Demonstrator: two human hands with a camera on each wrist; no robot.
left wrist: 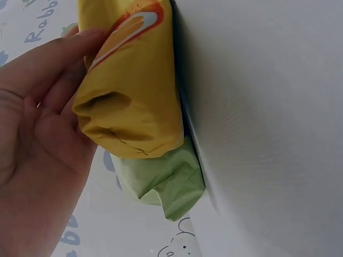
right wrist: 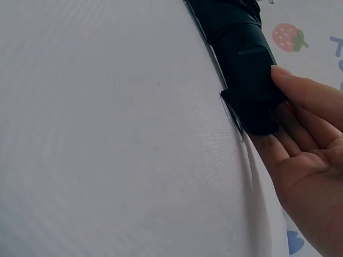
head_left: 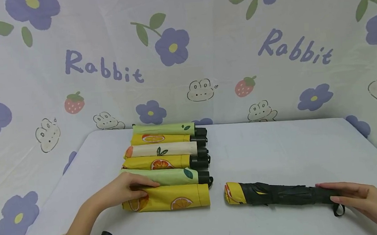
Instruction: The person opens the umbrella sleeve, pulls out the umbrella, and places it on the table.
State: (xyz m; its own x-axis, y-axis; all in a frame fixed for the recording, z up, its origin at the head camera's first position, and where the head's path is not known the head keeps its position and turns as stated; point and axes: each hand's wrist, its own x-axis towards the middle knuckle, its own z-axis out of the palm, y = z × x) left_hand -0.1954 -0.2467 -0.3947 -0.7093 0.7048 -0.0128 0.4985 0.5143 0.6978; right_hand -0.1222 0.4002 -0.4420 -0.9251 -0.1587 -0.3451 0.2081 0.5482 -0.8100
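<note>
A row of folded umbrellas lies on the table, left of centre in the head view. At its front is a yellow one with orange-slice prints [head_left: 194, 196]; no handle shows at its right end. My left hand [head_left: 124, 189] pinches its left part, the thumb on the near side and the fingers over the far edge. Just behind lies a light green umbrella [head_left: 176, 175]. To the right, a black folded umbrella with a yellow end [head_left: 281, 193] lies crosswise. My right hand [head_left: 364, 196] holds its right end between thumb and fingers, beside a small black loop [head_left: 339, 210].
Behind the green umbrella lie another yellow umbrella [head_left: 175, 162], a cream one [head_left: 177, 149], a yellow one [head_left: 170, 137] and a light green one [head_left: 163, 129], black handles pointing right. A printed curtain [head_left: 215, 38] hangs behind the white table [head_left: 277, 143].
</note>
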